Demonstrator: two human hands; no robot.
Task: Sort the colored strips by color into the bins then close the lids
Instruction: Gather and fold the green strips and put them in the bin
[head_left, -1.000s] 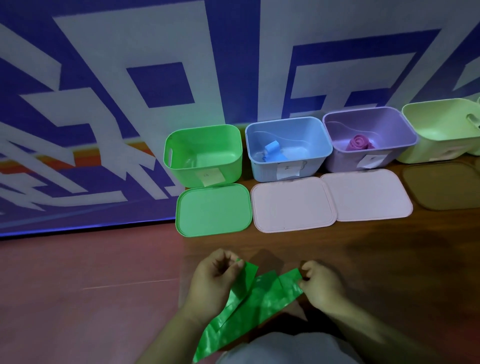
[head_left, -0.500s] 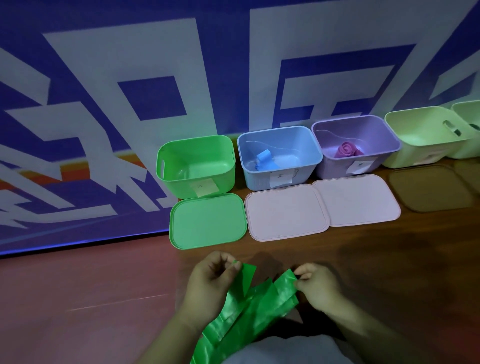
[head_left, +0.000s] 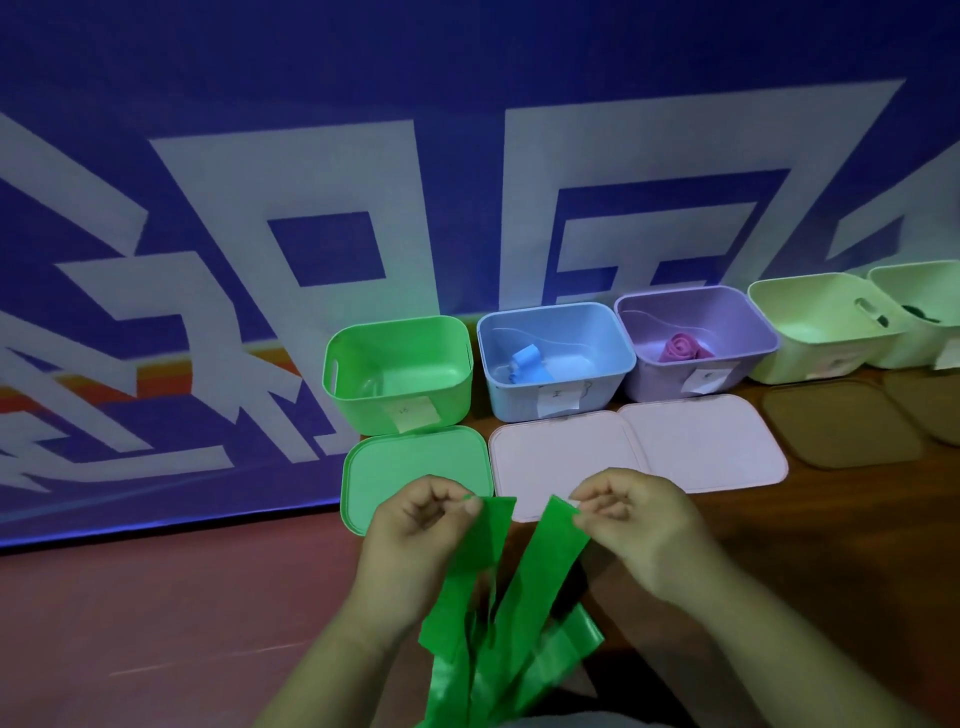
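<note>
Fingers (head_left: 441, 508) of the left hand (head_left: 415, 535) are curled, pinching one upper end of the glossy green plastic strips (head_left: 524, 597); the right hand (head_left: 644, 530) pinches another end the same way. A second ago these ends lay close together, low over the brown wooden table (head_left: 831, 545). Now both hands have risen and drawn apart, so the ends stand separated while the tails hang bunched toward the person's lap. The open green plastic bin (head_left: 363, 405) waits beyond its flat green lid (head_left: 395, 467), with no green strip showing inside. I judge the bundle is being readied for that bin, with lid closing to follow
</note>
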